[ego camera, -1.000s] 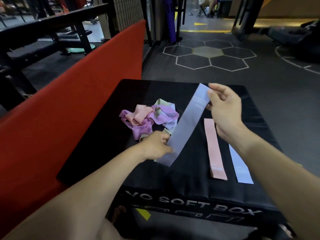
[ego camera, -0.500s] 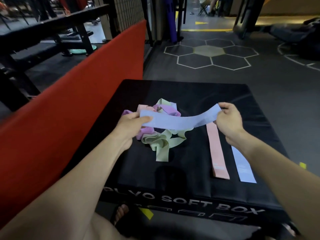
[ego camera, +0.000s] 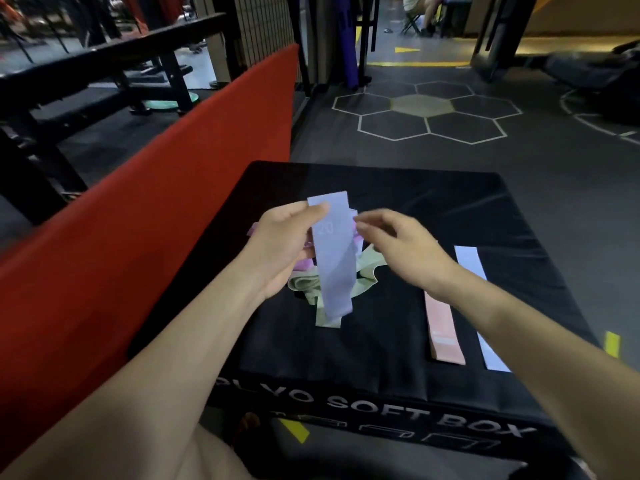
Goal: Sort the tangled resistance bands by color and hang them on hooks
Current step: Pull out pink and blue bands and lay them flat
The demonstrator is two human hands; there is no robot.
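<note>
Lavender band (ego camera: 334, 258) — gripped by left hand (ego camera: 284, 247)
Right hand (ego camera: 398, 247) loosely open beside it, over soft box (ego camera: 433, 202) — tangled bands (ego camera: 304, 282) beneath.

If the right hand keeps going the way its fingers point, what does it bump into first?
Probably the blue band that the left hand holds up. The right hand points left at it, fingertips nearly touching its edge, though depth is hard to judge.

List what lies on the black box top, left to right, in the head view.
Left hand gripping the blue band that hangs over the tangled pile → right hand → flat pink band → flat pale blue band, all over the soft box.
</note>
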